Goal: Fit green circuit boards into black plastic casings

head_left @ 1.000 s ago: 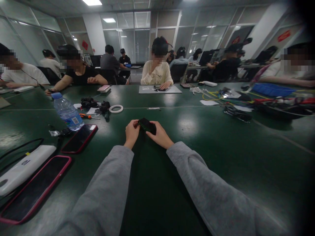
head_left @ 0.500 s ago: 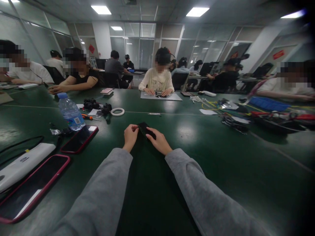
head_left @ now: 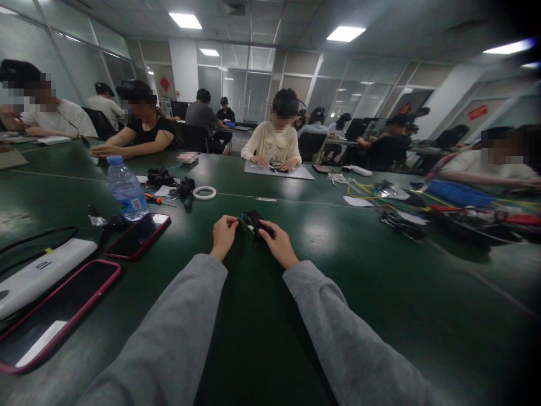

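Note:
A small black device with a green circuit board [head_left: 249, 222] showing on its near side sits between my two hands just above the dark green table [head_left: 346, 270]. My left hand [head_left: 223, 235] pinches its left end with the fingertips. My right hand [head_left: 278, 242] grips its right side, with fingers laid over the black casing. Both forearms are in grey sleeves and reach out from the bottom of the view.
To my left lie two phones in red cases [head_left: 137, 235] [head_left: 54, 313], a white power bank [head_left: 40, 273], a water bottle [head_left: 125, 189], a screwdriver [head_left: 153, 198], black parts [head_left: 163, 177] and a tape roll [head_left: 204, 193]. Cables and tools [head_left: 406, 211] clutter the right. Several people sit around the table.
The device has turned in my hands, so the green circuit board now faces me. The view has tipped upward a little; my hands stay in the same spot.

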Demonstrator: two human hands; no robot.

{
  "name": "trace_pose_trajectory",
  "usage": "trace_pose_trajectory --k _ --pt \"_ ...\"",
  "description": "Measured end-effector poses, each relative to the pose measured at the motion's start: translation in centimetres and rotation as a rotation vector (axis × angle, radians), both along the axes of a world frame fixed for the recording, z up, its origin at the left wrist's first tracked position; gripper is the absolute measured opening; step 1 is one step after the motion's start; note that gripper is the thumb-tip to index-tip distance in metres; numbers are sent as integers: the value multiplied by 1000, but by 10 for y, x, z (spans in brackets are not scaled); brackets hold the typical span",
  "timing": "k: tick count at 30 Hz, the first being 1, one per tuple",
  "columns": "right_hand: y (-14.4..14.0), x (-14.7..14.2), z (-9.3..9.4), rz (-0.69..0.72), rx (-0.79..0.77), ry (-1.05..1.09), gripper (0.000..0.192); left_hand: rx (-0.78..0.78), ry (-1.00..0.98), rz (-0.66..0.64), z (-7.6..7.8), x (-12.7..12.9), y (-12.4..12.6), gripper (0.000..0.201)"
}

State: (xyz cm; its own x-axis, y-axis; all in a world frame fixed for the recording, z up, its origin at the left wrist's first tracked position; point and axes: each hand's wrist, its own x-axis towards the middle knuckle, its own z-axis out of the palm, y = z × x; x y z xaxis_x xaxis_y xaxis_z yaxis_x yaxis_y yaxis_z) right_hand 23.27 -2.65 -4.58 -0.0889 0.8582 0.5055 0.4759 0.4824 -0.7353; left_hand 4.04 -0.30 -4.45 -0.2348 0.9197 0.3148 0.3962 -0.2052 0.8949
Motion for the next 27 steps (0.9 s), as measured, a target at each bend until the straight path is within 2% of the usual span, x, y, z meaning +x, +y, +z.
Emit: trace_pose_trajectory --k 5,8,11,14,27 --pt "1 0 0 -50 37 -5 37 37 -5 -17 -1 2 4 13" --pt "1 0 -1 -57 43 21 37 57 -65 -27 0 6 4 40" --pt "3 1 -3 -48 22 55 40 76 2 -184 1 10 -1 73" --pt "4 2 -4 -27 -18 100 42 99 152 -306 2 10 -6 94" --pt "3 2 -3 23 -81 159 45 119 141 -336 -2 6 -2 100"
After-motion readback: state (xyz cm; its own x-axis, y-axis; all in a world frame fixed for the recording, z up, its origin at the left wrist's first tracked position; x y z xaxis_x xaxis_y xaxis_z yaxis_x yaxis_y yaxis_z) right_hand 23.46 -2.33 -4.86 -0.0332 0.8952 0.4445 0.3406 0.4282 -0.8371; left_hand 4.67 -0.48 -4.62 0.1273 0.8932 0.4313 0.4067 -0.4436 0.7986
